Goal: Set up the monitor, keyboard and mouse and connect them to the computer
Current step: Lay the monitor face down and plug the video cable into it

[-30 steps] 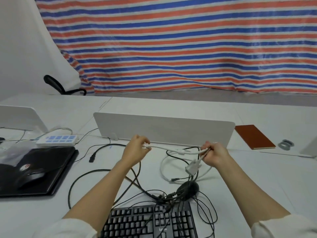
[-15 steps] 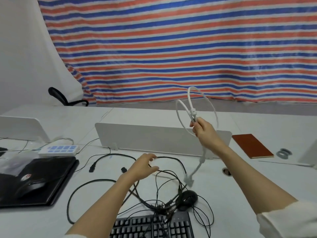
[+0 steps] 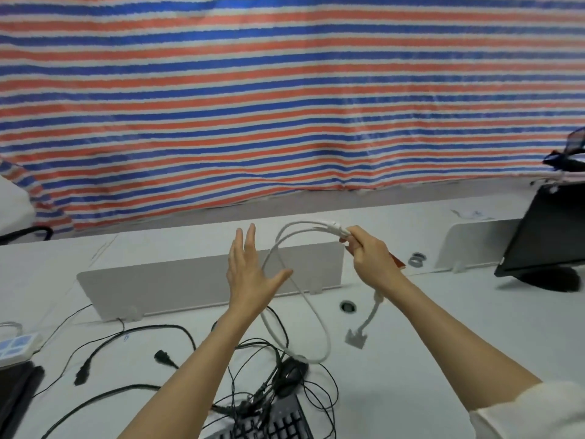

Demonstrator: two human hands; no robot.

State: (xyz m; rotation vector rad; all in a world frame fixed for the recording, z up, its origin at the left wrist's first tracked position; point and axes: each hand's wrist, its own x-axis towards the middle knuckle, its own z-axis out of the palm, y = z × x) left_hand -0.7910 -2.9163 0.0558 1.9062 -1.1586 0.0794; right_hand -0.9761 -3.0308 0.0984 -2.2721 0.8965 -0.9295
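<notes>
While the right hand (image 3: 368, 258) grips the white cable (image 3: 319, 324) near one end, held up over the desk (image 3: 427, 343), a loop hangs down to the mouse (image 3: 292, 375); its grey plug (image 3: 357, 337) dangles below the wrist. Left hand (image 3: 250, 274) raised beside the loop, fingers straight and spread, holding nothing. Black cables (image 3: 253, 394) tangled around the mouse and keyboard (image 3: 278, 423). Divider (image 3: 177, 286) behind the hands. Monitor (image 3: 550, 236) far right, tilted. Power strip (image 3: 15, 343) at left edge.
</notes>
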